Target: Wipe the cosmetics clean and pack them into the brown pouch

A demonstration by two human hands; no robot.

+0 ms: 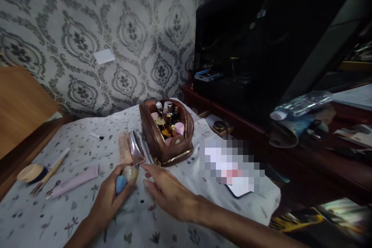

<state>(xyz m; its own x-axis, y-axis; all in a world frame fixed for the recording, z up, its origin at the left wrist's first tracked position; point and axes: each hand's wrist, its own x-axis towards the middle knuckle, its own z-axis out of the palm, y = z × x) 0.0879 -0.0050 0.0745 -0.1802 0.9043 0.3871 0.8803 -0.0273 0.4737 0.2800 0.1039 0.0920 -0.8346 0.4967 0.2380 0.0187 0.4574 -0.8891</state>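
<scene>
My left hand [109,192] is closed around a small rounded item [130,174] with a pale, glossy yellowish end and a light blue part; its exact kind is unclear. Just right of it, my right hand [168,192] reaches in with fingers apart and nothing in them. Beyond both hands lie a beige tube [124,148] and a shiny rose-metallic tube [136,148], side by side. A brown cosmetic bag [151,133] stands unzipped behind my right hand, filled with several small bottles and jars, among them a pink-capped jar [179,128].
On the patterned sheet [116,224] at left are a pink tube [76,182], brushes [55,166] and a round beige-topped jar [31,173]. A partly blurred phone [238,186] lies at right. Farther right, a plastic bottle [305,104] rests on a dark red cabinet by a large black screen [247,38].
</scene>
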